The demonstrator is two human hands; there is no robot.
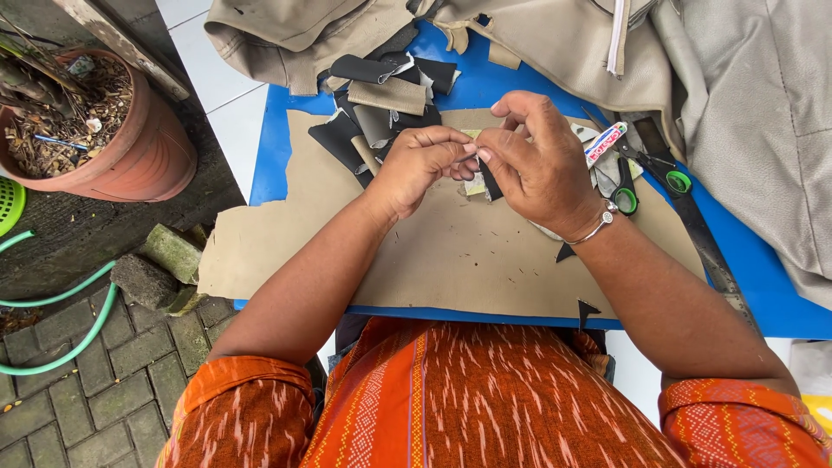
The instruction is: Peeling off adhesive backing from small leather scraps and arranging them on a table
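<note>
My left hand [419, 165] and my right hand [537, 160] meet above a blue table [763, 295]. Together they pinch a small piece [482, 182] of black and pale material between fingertips; its lower end hangs below the fingers. A silver bracelet circles my right wrist. Under the hands lies a tan sheet [468, 256] spread over the table. Black and beige leather scraps [381, 104] are piled just beyond my left hand.
Green-handled scissors [646, 169] and a metal ruler [702, 234] lie right of my right hand, beside a small tube [604, 143]. Grey-beige fabric [745, 104] heaps over the table's far and right side. A terracotta pot [130, 147], green hose and bricks sit on the ground at left.
</note>
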